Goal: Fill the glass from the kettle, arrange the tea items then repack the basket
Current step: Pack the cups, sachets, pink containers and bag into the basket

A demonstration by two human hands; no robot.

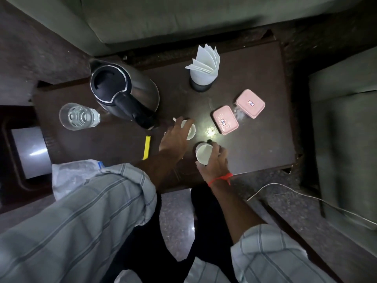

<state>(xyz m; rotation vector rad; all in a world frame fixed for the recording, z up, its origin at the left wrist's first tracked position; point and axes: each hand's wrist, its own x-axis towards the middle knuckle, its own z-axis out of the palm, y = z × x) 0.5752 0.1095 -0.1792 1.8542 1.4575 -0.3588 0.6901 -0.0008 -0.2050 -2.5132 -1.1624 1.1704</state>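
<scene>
A steel kettle (pixel 124 94) with a black handle stands at the back left of the dark table (pixel 265 152). Left of it is a clear glass (pixel 78 116) holding water. My left hand (pixel 176 136) lies over a small white bowl (pixel 191 131), fingers curled on its rim. My right hand (pixel 216 160) grips a white cup (pixel 203 153) at the table's front. Two pink lidded boxes (pixel 225 120) (pixel 250 103) sit to the right. A holder of white napkins (pixel 204 68) stands at the back. No basket is in view.
A yellow stick-like packet (pixel 146 147) lies near the table's front edge. A crumpled clear plastic bag (pixel 75 176) sits at the front left corner. Grey sofa cushions (pixel 183 15) border the table at the back and right. A white cable (pixel 306 197) runs across the floor.
</scene>
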